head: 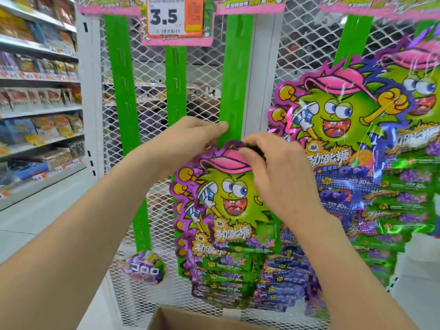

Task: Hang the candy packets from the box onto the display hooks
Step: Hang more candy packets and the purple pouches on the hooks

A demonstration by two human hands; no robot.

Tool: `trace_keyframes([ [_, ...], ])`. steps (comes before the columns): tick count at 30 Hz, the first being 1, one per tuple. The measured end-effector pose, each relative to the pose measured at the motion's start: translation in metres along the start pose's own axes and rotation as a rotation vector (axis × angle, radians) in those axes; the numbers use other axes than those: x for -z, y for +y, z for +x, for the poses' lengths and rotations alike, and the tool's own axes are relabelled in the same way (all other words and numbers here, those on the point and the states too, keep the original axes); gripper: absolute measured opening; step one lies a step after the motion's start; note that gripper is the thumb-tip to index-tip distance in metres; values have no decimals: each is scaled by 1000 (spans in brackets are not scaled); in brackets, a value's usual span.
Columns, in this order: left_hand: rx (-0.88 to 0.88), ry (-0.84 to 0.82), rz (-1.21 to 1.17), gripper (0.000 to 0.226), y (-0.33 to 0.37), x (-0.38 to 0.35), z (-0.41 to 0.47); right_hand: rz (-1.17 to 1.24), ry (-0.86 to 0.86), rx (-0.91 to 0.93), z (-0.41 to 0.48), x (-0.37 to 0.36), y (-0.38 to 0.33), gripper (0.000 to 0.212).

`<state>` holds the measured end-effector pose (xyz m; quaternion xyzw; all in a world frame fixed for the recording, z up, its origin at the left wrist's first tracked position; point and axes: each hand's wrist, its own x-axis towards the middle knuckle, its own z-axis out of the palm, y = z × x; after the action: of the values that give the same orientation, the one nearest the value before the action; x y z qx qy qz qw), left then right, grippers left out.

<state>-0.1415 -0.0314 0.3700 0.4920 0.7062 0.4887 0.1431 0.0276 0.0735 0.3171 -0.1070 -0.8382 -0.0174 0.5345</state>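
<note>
Forearms [71, 246]: bare, coming in from the lower left and lower right corners and meeting in the middle of the view.
Box [164, 316]: brown cardboard, open top edge at the bottom of the view, below the hands.
Right hand [273, 172]: fingers curled over the top edge of the candy packets, thumb on the pink cap print, pinching them there.
Left hand [190, 139]: just above and left of the packets' top, index fingertip touching the left edge of the green strip; cannot tell whether gripping anything.
Hands: close together, almost touching.
Candy packets [228, 210]: green and purple bunch with a cartoon face, held upright against the lower part of the strip, small sachets fanning out below, above the box.
Green strip [234, 79]: slotted, vertical, fixed to the white mesh rack [202, 96]; two more like it to the left.
Hung packets [333, 120]: same print, on the rack to the right, higher than the held bunch.
Price sign [171, 17]: reads 3.5, at the top.
Small purple pack [142, 270]: at the foot of the leftmost strip.
Shelves [35, 91]: stocked, far left.
</note>
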Motion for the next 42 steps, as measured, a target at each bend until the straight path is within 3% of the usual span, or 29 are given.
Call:
trace_keyframes([
  [6,93,-40,-27,55,12,0,8,61,-11,-134,29,5,-9,20],
  [9,75,-74,10,44,15,0,5,44,18,-195,37,1,-12,14],
  [17,-4,-156,-48,61,8,2,-7,184,22,-363,33,-4,-15,6],
  [22,-13,-158,-26,61,0,-1,-3,207,-10,-373,21,-7,-12,6],
  [28,-41,-96,-64,37,-2,-9,-3,189,52,-285,15,-7,-14,14],
  [33,29,23,-36,57,6,-8,3,213,129,-234,21,-2,-14,20],
  [38,-30,-116,-41,41,11,-3,-3,260,102,-360,31,-3,-11,16],
  [42,-37,-134,-138,38,3,-4,-4,292,74,-416,35,-4,-10,16],
])
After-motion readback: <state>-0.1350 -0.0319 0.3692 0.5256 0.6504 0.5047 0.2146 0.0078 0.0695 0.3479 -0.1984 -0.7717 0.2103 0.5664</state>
